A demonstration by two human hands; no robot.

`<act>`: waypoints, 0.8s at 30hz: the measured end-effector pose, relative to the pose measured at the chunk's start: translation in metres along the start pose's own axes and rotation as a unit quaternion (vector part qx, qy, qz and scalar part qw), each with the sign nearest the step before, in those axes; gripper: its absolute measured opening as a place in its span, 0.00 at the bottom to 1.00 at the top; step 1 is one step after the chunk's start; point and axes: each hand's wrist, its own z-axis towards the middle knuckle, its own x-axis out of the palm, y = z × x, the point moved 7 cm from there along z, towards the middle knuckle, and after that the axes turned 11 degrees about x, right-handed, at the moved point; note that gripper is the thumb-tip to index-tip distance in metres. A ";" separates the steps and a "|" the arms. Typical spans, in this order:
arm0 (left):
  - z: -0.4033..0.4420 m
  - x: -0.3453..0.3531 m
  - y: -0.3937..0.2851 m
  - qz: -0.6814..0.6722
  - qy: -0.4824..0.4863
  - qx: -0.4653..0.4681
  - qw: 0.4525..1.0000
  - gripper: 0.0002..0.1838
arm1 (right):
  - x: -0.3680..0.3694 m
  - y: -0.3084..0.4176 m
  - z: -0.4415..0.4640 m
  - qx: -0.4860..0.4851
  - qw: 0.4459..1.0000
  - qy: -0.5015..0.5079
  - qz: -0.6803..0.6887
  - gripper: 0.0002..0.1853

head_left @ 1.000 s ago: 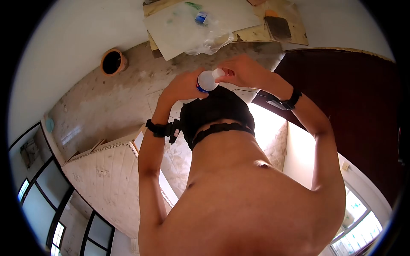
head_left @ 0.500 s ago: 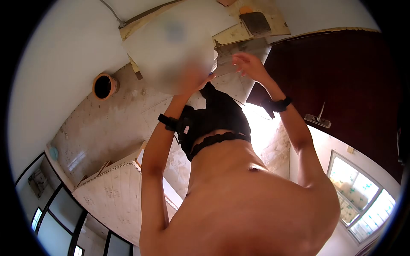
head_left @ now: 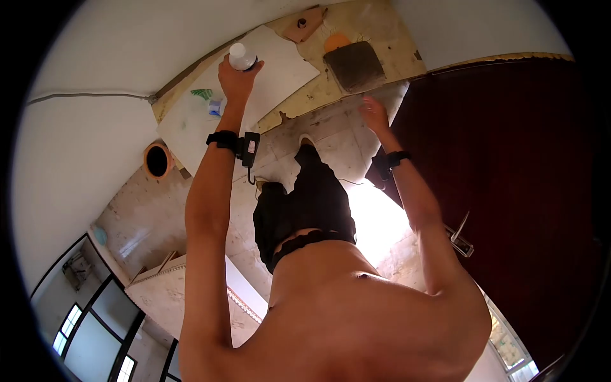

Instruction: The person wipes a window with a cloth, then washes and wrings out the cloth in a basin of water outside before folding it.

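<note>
1. Change, left side: left hand (head_left: 235, 81) has carried the bottle (head_left: 244, 62) out over the white board (head_left: 280, 73); a second ago both hands are together on it, well off the board's near edge.
2. Change, right side: right hand (head_left: 374, 114) is no longer at the white cap (head_left: 237, 49); it sits apart, beyond the board's right end.
3. Meaning, my read: two-handed handling at the cap is over for now, and the left hand alone has the bottle. Cap shows on top of it; can't tell how tight.
4. Left fingers: wrapped around the bottle's body, gripping it, cap left uncovered. Bottle is over the board's upper part; can't tell if its base touches the board or hangs above.
5. Right fingers: loosely spread, slightly bent, a bit blurred. Nothing seen in them; no contact visible.
6. Around, left to right: clay pot (head_left: 170, 159) off the board's left end; green patch (head_left: 202, 93) and blue-and-white packet (head_left: 215, 107) on the board's left part; orange round thing (head_left: 336, 42) and dark slab (head_left: 354, 67) right of the board, slab nearest the right hand.
</note>
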 end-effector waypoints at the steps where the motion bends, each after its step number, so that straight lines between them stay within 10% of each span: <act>1: -0.001 0.010 0.010 -0.024 0.011 -0.068 0.997 0.40 | -0.003 -0.007 0.015 -0.008 0.999 -0.047 -0.009 0.22; 5: -0.019 0.035 0.032 -0.019 0.041 -0.158 0.986 0.37 | 0.015 -0.059 0.073 0.271 0.958 -0.012 0.087 0.23; 7: -0.033 0.043 0.035 0.011 0.073 -0.162 0.984 0.36 | 0.018 -0.067 0.071 0.417 0.850 -0.032 0.320 0.23; 11: -0.038 0.037 0.032 -0.032 0.022 -0.196 0.980 0.37 | -0.025 -0.023 0.083 0.304 0.926 -0.202 0.092 0.26; 13: -0.045 0.041 0.041 -0.056 0.031 -0.223 0.973 0.37 | -0.048 0.010 0.085 0.064 0.943 -0.323 -0.036 0.29; 19: -0.102 0.026 0.062 -0.068 0.048 -0.377 0.922 0.40 | -0.055 0.007 0.128 0.127 0.962 -0.196 -0.140 0.33; 24: -0.149 0.004 0.009 -0.204 0.138 -0.366 0.898 0.22 | -0.048 -0.004 0.139 0.178 0.959 -0.154 -0.154 0.34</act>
